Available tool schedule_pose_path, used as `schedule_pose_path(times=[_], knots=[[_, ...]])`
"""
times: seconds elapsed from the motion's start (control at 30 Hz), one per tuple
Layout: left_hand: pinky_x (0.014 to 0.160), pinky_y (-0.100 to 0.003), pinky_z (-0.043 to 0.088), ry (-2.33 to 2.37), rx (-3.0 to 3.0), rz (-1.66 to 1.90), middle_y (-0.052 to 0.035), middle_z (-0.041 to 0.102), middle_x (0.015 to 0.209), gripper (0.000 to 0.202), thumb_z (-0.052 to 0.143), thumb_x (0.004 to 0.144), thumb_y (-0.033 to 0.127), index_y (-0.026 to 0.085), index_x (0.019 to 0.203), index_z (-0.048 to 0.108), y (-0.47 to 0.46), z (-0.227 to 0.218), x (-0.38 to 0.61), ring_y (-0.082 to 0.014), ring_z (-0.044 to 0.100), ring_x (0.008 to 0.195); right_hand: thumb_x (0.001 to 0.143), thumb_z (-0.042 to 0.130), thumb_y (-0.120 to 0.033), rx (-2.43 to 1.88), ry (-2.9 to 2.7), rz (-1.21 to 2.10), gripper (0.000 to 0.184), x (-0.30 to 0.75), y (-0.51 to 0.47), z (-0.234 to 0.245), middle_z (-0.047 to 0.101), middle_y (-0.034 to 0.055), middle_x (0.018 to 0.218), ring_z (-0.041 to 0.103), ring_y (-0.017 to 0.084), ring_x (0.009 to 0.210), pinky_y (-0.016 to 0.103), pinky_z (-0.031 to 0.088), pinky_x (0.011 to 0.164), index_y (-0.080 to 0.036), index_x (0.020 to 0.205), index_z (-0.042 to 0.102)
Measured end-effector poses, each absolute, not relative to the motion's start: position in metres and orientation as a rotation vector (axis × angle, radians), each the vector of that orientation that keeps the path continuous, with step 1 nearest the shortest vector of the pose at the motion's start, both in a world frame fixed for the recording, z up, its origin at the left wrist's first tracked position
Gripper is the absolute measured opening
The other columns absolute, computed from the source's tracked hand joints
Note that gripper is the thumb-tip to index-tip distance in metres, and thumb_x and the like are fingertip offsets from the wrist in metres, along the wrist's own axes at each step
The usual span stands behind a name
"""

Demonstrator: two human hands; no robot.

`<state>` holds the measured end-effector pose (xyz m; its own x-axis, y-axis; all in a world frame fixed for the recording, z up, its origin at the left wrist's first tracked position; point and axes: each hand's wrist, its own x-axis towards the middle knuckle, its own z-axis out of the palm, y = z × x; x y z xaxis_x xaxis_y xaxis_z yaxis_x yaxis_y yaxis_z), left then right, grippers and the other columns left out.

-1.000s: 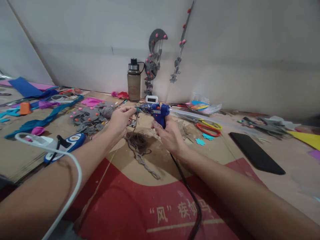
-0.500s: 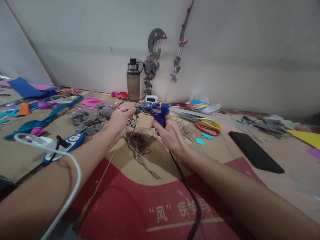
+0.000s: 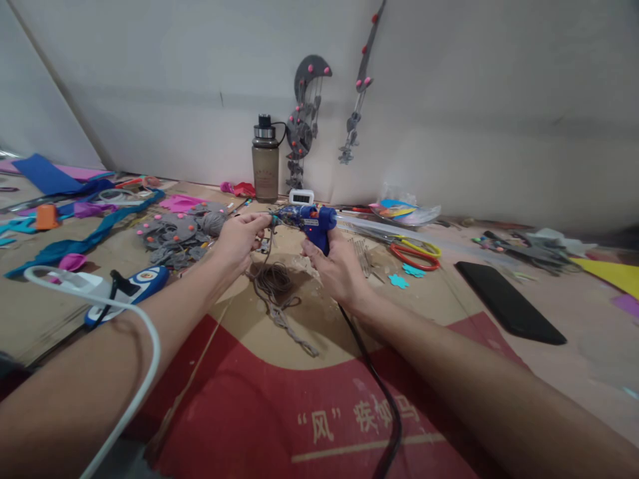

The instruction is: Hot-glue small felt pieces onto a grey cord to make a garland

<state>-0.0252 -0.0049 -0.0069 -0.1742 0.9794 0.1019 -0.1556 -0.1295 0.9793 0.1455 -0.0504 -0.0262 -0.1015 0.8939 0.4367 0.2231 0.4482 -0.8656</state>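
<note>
My right hand [image 3: 339, 263] is wrapped round the handle of a blue glue gun [image 3: 314, 225], its nozzle pointing left and a long clear glue stick [image 3: 369, 228] running out of its back. At the nozzle tip, my left hand [image 3: 244, 236] pinches a small piece with a bit of teal showing; fingers hide most of it. Grey-brown cord [image 3: 270, 243] hangs from there down to a loose coil [image 3: 273, 279] on the cardboard [image 3: 239, 392], with a knotted tail lying towards me. A black cable [image 3: 367, 356] trails from the gun's handle.
Grey felt pieces with pink dots [image 3: 172, 229] lie left. A bottle [image 3: 265, 163] and a small white timer [image 3: 301, 197] stand behind. Scissors [image 3: 414, 256], teal cut-outs [image 3: 398, 281] and a black phone [image 3: 509, 301] lie right. A white cable [image 3: 152, 346] crosses my left forearm.
Almost nothing differs: both hands keep their hold, with the glue gun's nozzle still at the pinched piece. The whole view has shifted very slightly.
</note>
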Motion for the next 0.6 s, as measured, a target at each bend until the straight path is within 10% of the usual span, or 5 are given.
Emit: schedule_pose_path(times=[0.6], knots=[[0.034, -0.014, 0.018, 1.153, 1.11, 1.469, 0.0035, 0.045, 0.055, 0.015, 0.068, 0.062, 0.022, 0.013, 0.061, 0.056, -0.0048, -0.0087, -0.0256, -0.0033, 0.035, 0.043, 0.084, 0.051, -0.037, -1.057, -1.706, 0.522, 0.023, 0.1452, -0.0502, -0.0261, 0.063, 0.0056, 0.083, 0.058, 0.021, 0.083, 0.035, 0.046, 0.075, -0.02, 0.099, 0.056]])
